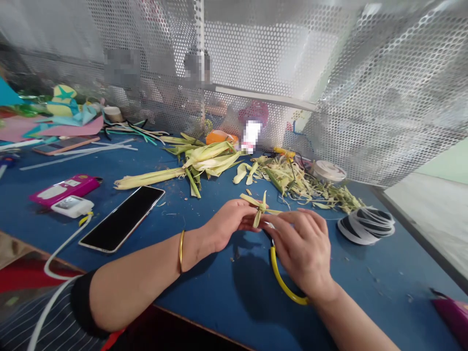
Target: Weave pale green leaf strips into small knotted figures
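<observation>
A small star-shaped flower of pale green corn husk stands upright between my two hands, its narrow petals spreading from a knotted middle. My left hand, with a gold bangle at the wrist, pinches it from the left. From the right, the bent fingers of my right hand close on its base; what lies under those fingertips is partly hidden. Below the right hand, a tool with a yellow handle rests on the table, mostly covered by the hand.
Corn husks and a heap of husk scraps lie behind my hands on the blue table. A white-strand spool sits right; a black-screened phone and magenta case lie left. Perforated sheeting hangs behind.
</observation>
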Motion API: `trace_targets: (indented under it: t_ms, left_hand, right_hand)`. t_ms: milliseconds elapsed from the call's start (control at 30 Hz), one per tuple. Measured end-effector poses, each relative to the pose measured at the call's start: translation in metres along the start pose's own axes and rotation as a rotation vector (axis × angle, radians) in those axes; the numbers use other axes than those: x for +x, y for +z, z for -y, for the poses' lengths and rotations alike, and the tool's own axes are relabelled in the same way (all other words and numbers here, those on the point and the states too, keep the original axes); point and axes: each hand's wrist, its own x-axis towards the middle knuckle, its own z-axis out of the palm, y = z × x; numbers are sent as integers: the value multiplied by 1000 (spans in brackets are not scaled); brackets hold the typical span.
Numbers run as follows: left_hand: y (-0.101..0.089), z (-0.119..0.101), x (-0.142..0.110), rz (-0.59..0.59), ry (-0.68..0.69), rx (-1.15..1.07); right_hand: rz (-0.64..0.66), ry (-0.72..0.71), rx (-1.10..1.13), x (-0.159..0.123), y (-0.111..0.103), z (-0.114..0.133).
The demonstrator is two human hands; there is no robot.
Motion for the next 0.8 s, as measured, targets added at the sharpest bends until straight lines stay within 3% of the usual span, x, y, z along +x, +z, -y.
trace_targets:
  t_ms: [200, 400, 600, 700, 800]
  left_hand:
    - [4, 6, -4, 127, 14, 0]
    - [8, 8, -5, 81, -18, -9]
    - [9, 13, -4, 56, 49, -20]
    - [7, 13, -2, 37, 60, -9]
    - [6, 10, -1, 3, 87, 18]
  right_hand:
    - [87, -191, -62, -2, 3, 5]
    - [10, -299, -47, -1, 1, 4]
    - [-1, -376, -25, -2, 2, 8]
    - [5, -274, 77, -1, 2, 8]
    - [-42, 40, 208, -1, 1, 5]
